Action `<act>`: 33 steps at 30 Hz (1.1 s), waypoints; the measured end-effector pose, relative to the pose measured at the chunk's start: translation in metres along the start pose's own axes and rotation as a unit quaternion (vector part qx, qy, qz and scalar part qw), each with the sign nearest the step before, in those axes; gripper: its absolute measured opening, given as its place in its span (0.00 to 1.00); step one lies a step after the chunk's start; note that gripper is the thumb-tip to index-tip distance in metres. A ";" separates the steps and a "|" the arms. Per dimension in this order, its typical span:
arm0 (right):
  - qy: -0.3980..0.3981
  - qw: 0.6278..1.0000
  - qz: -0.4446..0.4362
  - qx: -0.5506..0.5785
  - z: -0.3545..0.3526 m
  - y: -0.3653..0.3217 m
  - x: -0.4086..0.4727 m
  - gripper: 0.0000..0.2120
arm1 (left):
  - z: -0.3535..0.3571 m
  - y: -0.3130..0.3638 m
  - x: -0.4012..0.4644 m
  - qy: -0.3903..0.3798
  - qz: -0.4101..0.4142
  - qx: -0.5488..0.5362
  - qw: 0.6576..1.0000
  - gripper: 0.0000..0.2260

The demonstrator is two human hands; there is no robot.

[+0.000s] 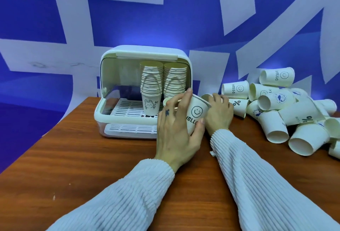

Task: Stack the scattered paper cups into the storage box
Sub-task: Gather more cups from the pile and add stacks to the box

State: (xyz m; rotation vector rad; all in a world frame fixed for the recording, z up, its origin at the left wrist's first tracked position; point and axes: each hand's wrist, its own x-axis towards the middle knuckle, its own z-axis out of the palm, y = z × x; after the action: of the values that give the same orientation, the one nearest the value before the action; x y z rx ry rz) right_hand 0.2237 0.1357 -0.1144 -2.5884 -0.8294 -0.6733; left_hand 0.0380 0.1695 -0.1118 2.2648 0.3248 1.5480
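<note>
The left hand (176,129) grips one paper cup (196,113) in front of the storage box (141,90), with the thumb along the cup's lower wall and the fingers (179,100) curled over its far side; the cup is white, tilted with its rim up and to the right, and printed with a smiley face above the word HELLO; the right hand (219,111) lies just beside it on the right, fingers bent over a cup rim (206,96) that shows behind them, though whether they hold it cannot be told; both arms wear white ribbed sleeves (257,175); the storage box is white, stands near the counter's far edge, left of centre, with its front cover raised and a slotted white tray (128,108) as its floor; inside stand two tall stacks of nested cups (163,77) side by side, mouths up, the lowest cup of the left stack printed with a rabbit and HI; a loose heap of cups (287,112) lies on its sides along the counter's right edge, mouths facing various ways, some printed HELLO, some with a percent sign, some with a round blue emblem; the counter (92,166) is reddish-brown wood grain; behind it is a blue and white wall (165,9).
</note>
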 end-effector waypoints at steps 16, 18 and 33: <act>0.204 0.836 0.081 0.502 -0.123 -0.052 -0.028 0.12 | -0.058 -0.012 0.063 0.233 -0.177 -0.188 0.938 0.30; 0.133 0.872 0.053 0.468 -0.114 -0.065 -0.028 0.13 | -0.060 -0.013 0.065 0.243 -0.176 -0.186 0.936 0.30; -0.054 0.928 0.019 0.369 -0.047 -0.065 -0.042 0.18 | -0.048 -0.024 0.059 0.143 -0.174 -0.190 0.956 0.28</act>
State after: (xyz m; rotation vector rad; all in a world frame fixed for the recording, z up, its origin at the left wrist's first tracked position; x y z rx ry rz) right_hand 0.1379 0.1461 -0.0863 -1.9522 -0.8543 -0.1457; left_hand 0.0151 0.2226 -0.0570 1.5965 0.4361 1.5856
